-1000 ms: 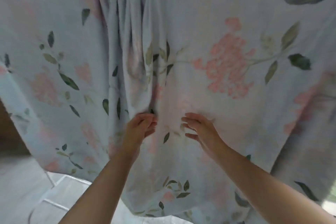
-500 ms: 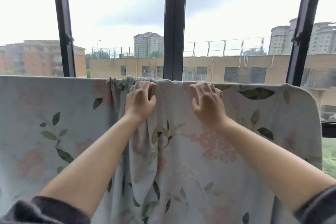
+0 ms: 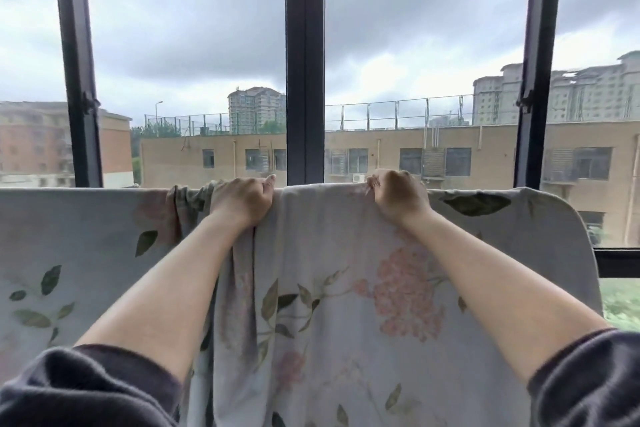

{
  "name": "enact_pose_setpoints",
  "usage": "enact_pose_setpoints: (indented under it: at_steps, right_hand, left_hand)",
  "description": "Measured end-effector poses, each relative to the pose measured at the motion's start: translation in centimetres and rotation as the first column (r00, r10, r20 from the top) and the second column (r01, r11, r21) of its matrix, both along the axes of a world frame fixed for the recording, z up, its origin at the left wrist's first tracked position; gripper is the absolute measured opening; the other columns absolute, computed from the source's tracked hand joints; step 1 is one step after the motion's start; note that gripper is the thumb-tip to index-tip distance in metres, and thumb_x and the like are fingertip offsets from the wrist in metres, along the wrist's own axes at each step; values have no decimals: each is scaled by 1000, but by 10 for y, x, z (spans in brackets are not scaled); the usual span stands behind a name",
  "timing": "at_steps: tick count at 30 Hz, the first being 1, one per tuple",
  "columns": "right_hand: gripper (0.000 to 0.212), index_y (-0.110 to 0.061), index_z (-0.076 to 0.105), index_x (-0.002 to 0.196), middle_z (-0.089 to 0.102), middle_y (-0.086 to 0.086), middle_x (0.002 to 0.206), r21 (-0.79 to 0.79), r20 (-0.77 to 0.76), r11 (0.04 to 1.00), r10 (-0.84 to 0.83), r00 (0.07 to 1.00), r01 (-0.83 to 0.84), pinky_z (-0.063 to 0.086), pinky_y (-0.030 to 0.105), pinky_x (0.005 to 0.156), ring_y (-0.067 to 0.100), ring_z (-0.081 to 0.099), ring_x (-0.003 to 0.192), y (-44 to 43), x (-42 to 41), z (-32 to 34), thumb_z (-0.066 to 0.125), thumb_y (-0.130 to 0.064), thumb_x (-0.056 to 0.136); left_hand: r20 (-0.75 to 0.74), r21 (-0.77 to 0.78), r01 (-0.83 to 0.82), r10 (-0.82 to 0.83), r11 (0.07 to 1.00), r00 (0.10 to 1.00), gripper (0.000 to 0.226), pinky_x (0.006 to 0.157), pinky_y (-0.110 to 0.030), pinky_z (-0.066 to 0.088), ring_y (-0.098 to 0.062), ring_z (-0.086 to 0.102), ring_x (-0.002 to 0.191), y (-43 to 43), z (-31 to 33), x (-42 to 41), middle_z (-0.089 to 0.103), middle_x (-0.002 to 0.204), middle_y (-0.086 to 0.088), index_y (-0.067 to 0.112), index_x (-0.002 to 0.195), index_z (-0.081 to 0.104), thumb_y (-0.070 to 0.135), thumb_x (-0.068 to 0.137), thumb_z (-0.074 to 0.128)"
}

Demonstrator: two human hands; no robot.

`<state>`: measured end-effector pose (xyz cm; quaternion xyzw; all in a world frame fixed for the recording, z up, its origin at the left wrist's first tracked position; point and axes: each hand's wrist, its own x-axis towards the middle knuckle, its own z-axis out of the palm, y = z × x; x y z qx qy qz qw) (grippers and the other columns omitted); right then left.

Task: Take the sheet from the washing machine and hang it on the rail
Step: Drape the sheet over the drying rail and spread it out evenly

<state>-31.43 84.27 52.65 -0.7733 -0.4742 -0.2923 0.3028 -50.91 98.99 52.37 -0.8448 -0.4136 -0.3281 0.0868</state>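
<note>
A pale floral sheet (image 3: pixel 332 305) with pink blossoms and green leaves hangs over a rail that it hides completely; only the sheet's top fold shows the rail's line. My left hand (image 3: pixel 242 199) grips the top fold beside a bunched, gathered stretch of cloth. My right hand (image 3: pixel 398 196) grips the top fold a little to the right, fingers curled over the edge. Between the hands the cloth lies fairly flat. The washing machine is out of sight.
Directly behind the sheet stands a large window with dark frame posts (image 3: pixel 304 62). Outside are tan and brick buildings under a grey sky. The sheet's right end (image 3: pixel 571 218) curves down near the right post. My dark sleeves fill the bottom corners.
Both hands rose from the sheet's middle to its top fold, then curled from spread fingers into grips. They moved slightly apart, and my view tilted up to the window.
</note>
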Motion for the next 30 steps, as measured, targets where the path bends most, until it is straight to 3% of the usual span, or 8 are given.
enact_pose_setpoints:
  at_steps: [3,6,9,12,14,18,24,30]
  right_hand:
    - [30,-10,62,101,68,16,101,-7,98,998,-68,993,69,33,33,68,33,62,93,0,4,-1,35,-23,98]
    - [38,-14,64,100,69,12,98,-11,170,995,-97,981,100,34,32,69,30,62,91,2,3,-6,31,-31,99]
    - [47,-18,67,102,70,11,98,-23,208,993,-106,972,113,38,33,75,30,62,94,6,3,-8,25,-39,100]
    - [49,-16,68,100,69,12,101,-37,221,988,-139,965,151,40,33,78,32,62,96,5,3,-7,25,-38,100]
    - [49,-15,68,99,69,12,102,-43,208,986,-148,967,160,40,33,79,32,62,96,6,-1,-6,25,-37,100]
    - [40,-18,61,105,67,13,106,-102,144,983,-134,980,150,37,35,76,32,60,99,15,-20,-1,26,-36,98]
    - [37,-24,53,114,66,5,106,-119,180,977,198,963,-179,29,34,74,27,60,95,79,-125,-9,26,-43,100]
    - [47,-18,64,96,70,8,93,2,314,999,-42,948,44,31,32,65,30,64,88,119,-153,-17,25,-44,99]
  left_hand:
    - [-52,-110,-59,54,992,997,55,98,-40,35,-31,49,121,3,14,2,50,136,-17,11,126,53,43,100,17]
    - [-160,-172,-93,65,981,985,53,106,-39,33,-27,40,131,7,26,6,38,147,-10,16,137,43,43,99,17]
    - [-134,-249,20,-54,968,989,53,109,-39,29,-26,38,133,14,28,-1,39,147,-8,17,136,46,45,100,20]
    - [121,-139,304,-289,942,950,36,92,-36,43,-30,56,110,22,18,-29,63,117,-13,9,108,62,31,100,35]
    - [216,-40,268,-253,963,943,29,86,-37,45,-30,59,102,42,13,-63,66,108,-12,8,104,62,26,98,40]
    - [51,-20,169,-168,985,985,24,84,-38,44,-28,59,99,79,-4,-121,66,107,-8,18,101,60,30,97,40]
    - [76,24,343,-344,939,936,24,78,-36,47,-25,62,87,91,-4,-120,67,89,-4,22,83,58,25,97,40]
    - [147,34,401,-401,916,904,26,76,-31,49,-25,64,86,117,9,-130,69,88,-8,11,85,65,17,97,43]
